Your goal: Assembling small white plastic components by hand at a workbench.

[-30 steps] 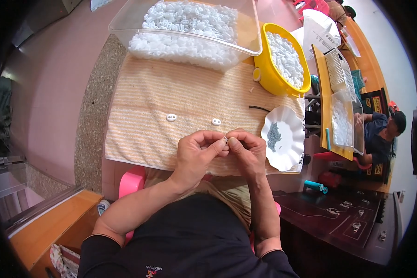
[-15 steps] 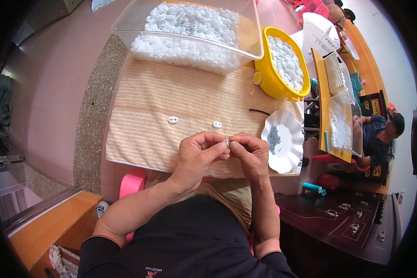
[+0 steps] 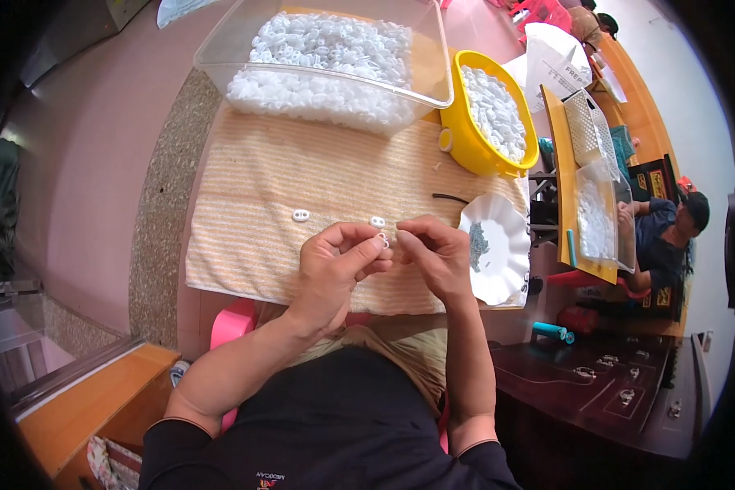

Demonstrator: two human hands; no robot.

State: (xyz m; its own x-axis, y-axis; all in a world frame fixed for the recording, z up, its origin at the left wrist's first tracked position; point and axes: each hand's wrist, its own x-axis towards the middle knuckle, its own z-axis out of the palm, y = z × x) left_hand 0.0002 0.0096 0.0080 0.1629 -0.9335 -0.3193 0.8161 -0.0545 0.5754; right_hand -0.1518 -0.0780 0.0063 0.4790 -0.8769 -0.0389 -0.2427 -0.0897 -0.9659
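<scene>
My left hand (image 3: 339, 265) pinches a small white two-hole plastic piece (image 3: 383, 240) between thumb and fingertips, above the striped towel. Close by on its right, my right hand (image 3: 434, 255) has thumb and fingers pressed together; whatever is in that pinch is too small to make out. Two similar white plastic pieces lie on the towel: one (image 3: 300, 216) to the left, another (image 3: 377, 221) just beyond my fingertips. Right of my right hand is a white wavy-rimmed plate (image 3: 506, 237) with a heap of tiny grey parts (image 3: 478, 247) on it.
At the far side of the towel (image 3: 245, 180) stands a clear bin (image 3: 318, 73) full of white pieces. A yellow tub (image 3: 457, 147) of white parts sits beside it. A thin black stick (image 3: 449, 197) lies near the plate. Another person (image 3: 670, 224) works at a table to the right.
My hands have drawn slightly apart, and the left has shifted a little left, so the white piece in it shows more clearly. The view has shifted slightly.
</scene>
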